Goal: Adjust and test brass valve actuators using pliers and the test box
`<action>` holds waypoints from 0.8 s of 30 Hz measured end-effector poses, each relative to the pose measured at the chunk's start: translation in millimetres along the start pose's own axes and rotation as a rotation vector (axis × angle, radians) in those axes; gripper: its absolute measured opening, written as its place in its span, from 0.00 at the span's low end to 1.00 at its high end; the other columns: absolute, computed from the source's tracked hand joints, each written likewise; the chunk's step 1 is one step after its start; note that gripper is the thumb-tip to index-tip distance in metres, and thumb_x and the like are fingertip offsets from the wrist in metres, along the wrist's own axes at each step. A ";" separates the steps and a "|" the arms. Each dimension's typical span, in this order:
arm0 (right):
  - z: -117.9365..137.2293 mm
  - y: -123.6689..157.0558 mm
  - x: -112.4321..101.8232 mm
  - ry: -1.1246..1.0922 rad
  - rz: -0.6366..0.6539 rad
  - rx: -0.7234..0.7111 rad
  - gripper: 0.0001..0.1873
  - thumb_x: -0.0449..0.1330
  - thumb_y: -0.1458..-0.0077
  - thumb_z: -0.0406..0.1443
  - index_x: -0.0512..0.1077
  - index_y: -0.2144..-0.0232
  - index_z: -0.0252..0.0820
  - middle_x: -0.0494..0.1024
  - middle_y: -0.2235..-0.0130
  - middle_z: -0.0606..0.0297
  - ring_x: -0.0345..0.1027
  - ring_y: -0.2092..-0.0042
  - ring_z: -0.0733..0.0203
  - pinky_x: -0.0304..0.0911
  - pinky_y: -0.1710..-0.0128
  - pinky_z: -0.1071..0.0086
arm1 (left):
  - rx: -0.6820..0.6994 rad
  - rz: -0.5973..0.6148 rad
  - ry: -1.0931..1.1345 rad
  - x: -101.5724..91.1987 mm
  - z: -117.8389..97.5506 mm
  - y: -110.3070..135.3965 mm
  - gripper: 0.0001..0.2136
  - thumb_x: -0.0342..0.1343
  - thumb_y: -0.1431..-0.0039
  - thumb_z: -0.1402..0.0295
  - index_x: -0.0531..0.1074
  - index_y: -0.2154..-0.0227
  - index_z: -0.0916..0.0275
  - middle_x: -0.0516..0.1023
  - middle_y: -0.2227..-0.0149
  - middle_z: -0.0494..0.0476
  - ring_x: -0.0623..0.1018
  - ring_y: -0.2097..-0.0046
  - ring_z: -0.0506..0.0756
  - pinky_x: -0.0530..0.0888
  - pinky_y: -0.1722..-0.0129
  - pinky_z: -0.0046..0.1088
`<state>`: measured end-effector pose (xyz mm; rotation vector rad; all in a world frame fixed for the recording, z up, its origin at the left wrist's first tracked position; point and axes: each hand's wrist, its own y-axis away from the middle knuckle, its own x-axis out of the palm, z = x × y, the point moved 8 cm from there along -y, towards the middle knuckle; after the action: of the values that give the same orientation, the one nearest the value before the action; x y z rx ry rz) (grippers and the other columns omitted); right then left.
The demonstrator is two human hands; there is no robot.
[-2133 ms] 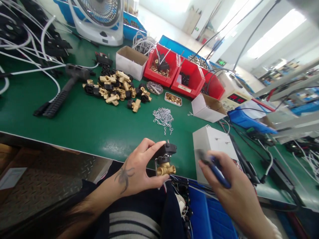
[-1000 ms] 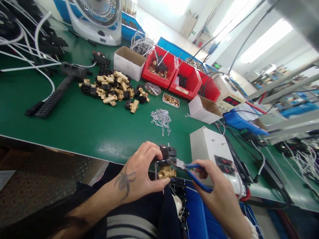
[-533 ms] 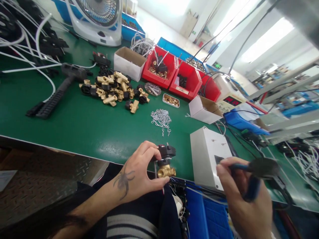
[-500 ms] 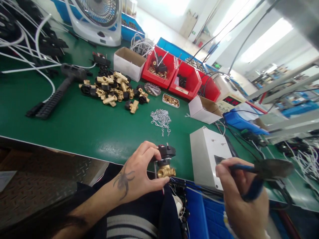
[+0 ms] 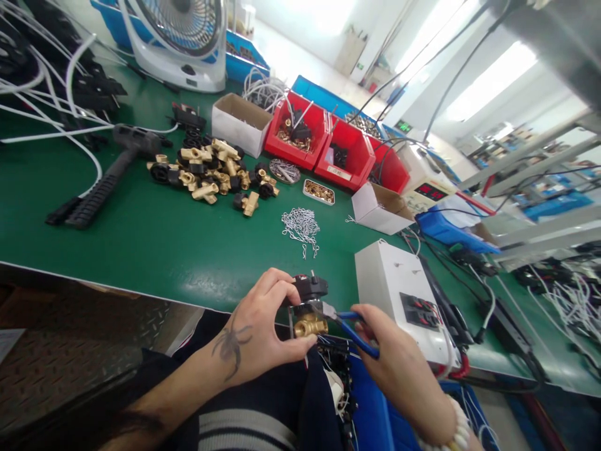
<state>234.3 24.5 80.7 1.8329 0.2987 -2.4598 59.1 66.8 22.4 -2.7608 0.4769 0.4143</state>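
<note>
— Where do we stand?
— Our left hand (image 5: pixel 256 332) grips one valve (image 5: pixel 307 307) at the table (image 5: pixel 164 238) edge, over our lap. Our right hand (image 5: pixel 399 369) is closed on the pliers (image 5: pixel 351 326), tip at the joint between black head and brass body.
— And the rest?
— We judge this valve unfinished. A pile (image 5: pixel 211 172) of brass fittings and loose clips (image 5: pixel 300 224) lie farther back.

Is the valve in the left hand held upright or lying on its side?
Upright: the valve has its black cap above the brass body, pinched by the left hand.
</note>
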 end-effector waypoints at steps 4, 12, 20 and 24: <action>-13.3 8.8 -33.4 -0.018 -0.419 0.142 0.05 0.56 0.43 0.34 0.69 0.62 0.44 0.74 0.66 0.62 0.70 0.68 0.59 0.64 0.70 0.67 | 0.002 -0.003 0.013 -0.1 -0.4 0.1 0.14 0.64 0.54 0.72 0.64 0.67 0.59 0.68 0.57 0.55 0.72 0.54 0.56 0.72 0.55 0.35; 1.3 -2.8 -11.2 0.019 -0.117 0.010 0.06 0.52 0.41 0.32 0.69 0.64 0.42 0.75 0.71 0.65 0.70 0.73 0.61 0.64 0.74 0.70 | 0.005 0.000 0.003 0.4 -0.5 0.9 0.15 0.65 0.56 0.72 0.65 0.68 0.60 0.68 0.57 0.56 0.72 0.53 0.57 0.72 0.55 0.35; 2.9 -2.7 0.0 0.076 0.028 -0.049 0.08 0.51 0.42 0.31 0.70 0.67 0.43 0.74 0.76 0.67 0.67 0.78 0.63 0.59 0.79 0.72 | 0.006 -0.012 -0.003 0.5 -1.1 -0.3 0.15 0.65 0.57 0.72 0.64 0.68 0.60 0.69 0.57 0.57 0.72 0.54 0.57 0.72 0.55 0.36; -6.3 3.4 -34.9 0.050 -0.353 0.084 0.03 0.55 0.41 0.35 0.68 0.63 0.44 0.75 0.69 0.64 0.68 0.73 0.63 0.62 0.74 0.71 | 0.018 -0.026 0.008 -0.3 -1.5 -1.0 0.15 0.66 0.56 0.72 0.64 0.68 0.60 0.69 0.58 0.56 0.73 0.56 0.56 0.73 0.57 0.34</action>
<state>251.0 20.0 111.9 2.0312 0.5759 -2.6883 59.6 67.2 24.1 -2.7494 0.4444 0.3917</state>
